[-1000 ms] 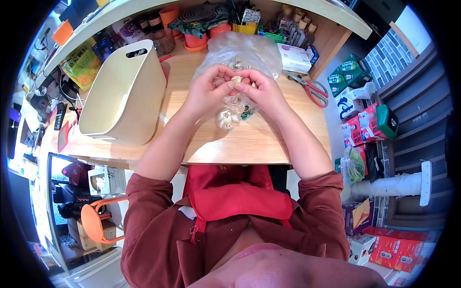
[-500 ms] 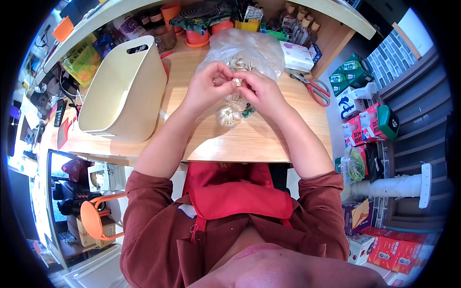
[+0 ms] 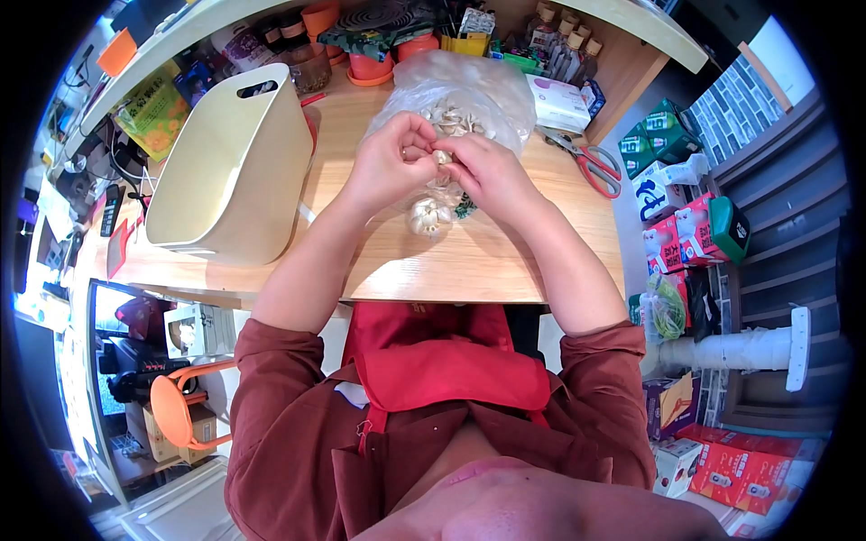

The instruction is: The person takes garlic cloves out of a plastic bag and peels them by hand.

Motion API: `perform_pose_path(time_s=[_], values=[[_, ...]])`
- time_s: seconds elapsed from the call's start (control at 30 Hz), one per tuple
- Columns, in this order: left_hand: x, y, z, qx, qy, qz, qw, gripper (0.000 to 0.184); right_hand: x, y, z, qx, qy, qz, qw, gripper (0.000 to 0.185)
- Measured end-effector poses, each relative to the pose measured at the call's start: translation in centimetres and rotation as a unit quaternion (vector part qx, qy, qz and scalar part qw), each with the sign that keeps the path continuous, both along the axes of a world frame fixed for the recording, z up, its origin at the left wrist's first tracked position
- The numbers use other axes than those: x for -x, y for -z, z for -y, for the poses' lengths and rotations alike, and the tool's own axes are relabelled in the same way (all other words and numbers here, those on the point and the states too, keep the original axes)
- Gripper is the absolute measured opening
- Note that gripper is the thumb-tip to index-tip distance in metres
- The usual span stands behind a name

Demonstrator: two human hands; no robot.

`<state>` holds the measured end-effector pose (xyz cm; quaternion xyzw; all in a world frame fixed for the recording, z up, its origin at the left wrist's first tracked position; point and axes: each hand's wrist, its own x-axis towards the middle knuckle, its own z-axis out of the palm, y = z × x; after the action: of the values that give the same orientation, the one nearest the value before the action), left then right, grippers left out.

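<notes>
My left hand (image 3: 394,164) and my right hand (image 3: 481,173) meet over the table, fingertips pinched together on a small pale garlic clove (image 3: 442,157). Just below them a whitish garlic bulb (image 3: 430,216) rests on thin clear plastic. Behind my fingers a clear plastic bag (image 3: 505,99) lies crumpled, with several garlic pieces (image 3: 454,117) on or in it. Something small and dark green (image 3: 465,206) shows partly beneath my right hand; I cannot make out what it is.
A tall cream bin (image 3: 262,180) stands at the left of the wooden table (image 3: 433,279). Red-handled scissors (image 3: 597,169) lie near the right edge, by a white box (image 3: 557,104). Pots (image 3: 370,68) and bottles (image 3: 568,54) line the back under a shelf.
The clove has turned slightly between my fingertips, and my fingers have shifted a little. Both hands stay in nearly the same place.
</notes>
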<state>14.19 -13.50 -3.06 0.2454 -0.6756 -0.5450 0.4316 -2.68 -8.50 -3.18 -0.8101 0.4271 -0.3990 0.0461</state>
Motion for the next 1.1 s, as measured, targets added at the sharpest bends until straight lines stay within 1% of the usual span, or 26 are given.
perform_pose_path(time_s=[0.2, 0.3, 0.43, 0.6, 0.73, 0.9, 1.1], values=[[0.0, 0.0, 0.1, 0.010, 0.001, 0.013, 1.000, 0.024, 0.0, -0.2, 0.0, -0.005, -0.005, -0.014, 1.000, 0.023], [-0.4, -0.7, 0.1, -0.057, 0.020, 0.007, 0.998, 0.026, 0.1, -0.7, -0.2, -0.011, 0.000, 0.000, 1.000, 0.024], [-0.4, -0.7, -0.2, -0.037, 0.009, -0.001, 0.999, 0.023, 0.4, -0.3, 0.1, -0.002, -0.009, 0.005, 1.000, 0.025], [-0.3, -0.7, -0.2, -0.022, 0.033, 0.003, 0.999, 0.021, 0.3, -0.3, -0.1, -0.041, 0.017, 0.055, 0.998, 0.024], [-0.3, -0.5, 0.0, -0.030, 0.040, 0.000, 0.999, 0.019, 0.3, -0.2, 0.1, -0.039, 0.019, 0.057, 0.997, 0.025], [-0.3, -0.5, -0.1, -0.047, 0.041, -0.007, 0.998, 0.017, 0.2, -0.3, -0.1, -0.067, 0.027, 0.075, 0.995, 0.026], [0.2, 0.4, -0.2, 0.069, -0.060, 0.031, 0.995, 0.007, 0.4, 0.1, 0.2, -0.066, 0.051, 0.059, 0.995, 0.027]])
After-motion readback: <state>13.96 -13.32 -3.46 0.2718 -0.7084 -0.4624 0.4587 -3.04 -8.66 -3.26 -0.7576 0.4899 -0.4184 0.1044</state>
